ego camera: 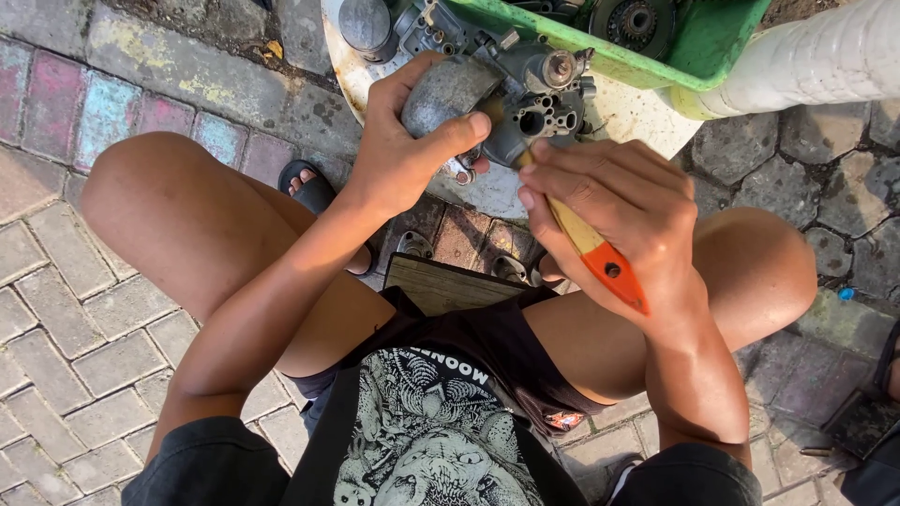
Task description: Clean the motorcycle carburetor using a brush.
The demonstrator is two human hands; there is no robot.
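Head view, looking down past the knees: the left hand [403, 150] is clenched around a grey metal carburetor [511, 94], thumb pressed over its rounded, dull bowl, while the body shows small brass-coloured ports and a round fitting on top. The carburetor is held above the near edge of a white round tray [619, 117] on the brick paving [75, 309]. The right hand [614, 211] grips a wooden brush with an orange handle end [600, 258], its front tip touching the carburetor and hidden by the fingers. Beyond, a green tub [694, 47] holding dark engine parts sits at the tray's far edge.
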